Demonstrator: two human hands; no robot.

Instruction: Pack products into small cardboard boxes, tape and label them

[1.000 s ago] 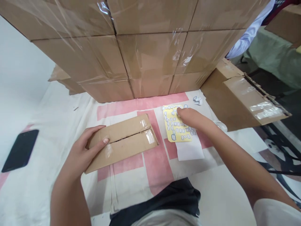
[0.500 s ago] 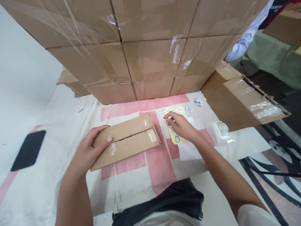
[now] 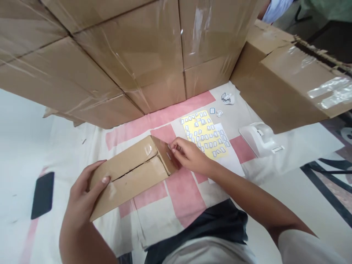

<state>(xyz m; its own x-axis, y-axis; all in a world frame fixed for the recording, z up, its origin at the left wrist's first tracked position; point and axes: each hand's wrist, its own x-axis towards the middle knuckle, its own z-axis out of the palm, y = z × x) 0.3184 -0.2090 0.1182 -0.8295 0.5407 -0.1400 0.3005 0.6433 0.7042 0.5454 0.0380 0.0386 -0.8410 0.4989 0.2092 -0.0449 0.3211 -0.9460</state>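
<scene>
My left hand (image 3: 85,194) grips the left end of a closed brown cardboard box (image 3: 132,165), thumb on top. The box's right end is tipped up off the cloth, so its end face shows. At that face is my right hand (image 3: 189,154), thumb and fingers pinched together on a small pale sticker (image 3: 169,146), mostly covered by the fingertips. A small light mark (image 3: 168,156) shows on the end face just below. Beyond my right hand lies a yellow sheet (image 3: 192,126) bearing many small blue-edged labels, partly over white paper (image 3: 231,161).
Large taped cartons (image 3: 132,62) are stacked at the back. An opened carton (image 3: 288,80) and a white tape dispenser (image 3: 260,139) are on the right. A black phone (image 3: 43,195) lies at left. Loose labels (image 3: 227,98) lie behind the sheet. Someone's sleeve (image 3: 277,9) shows at upper right.
My right hand has moved left from the yellow sheet to the box's end face. My left hand has shifted left and tilted the box, raising its right end. The view has shifted too.
</scene>
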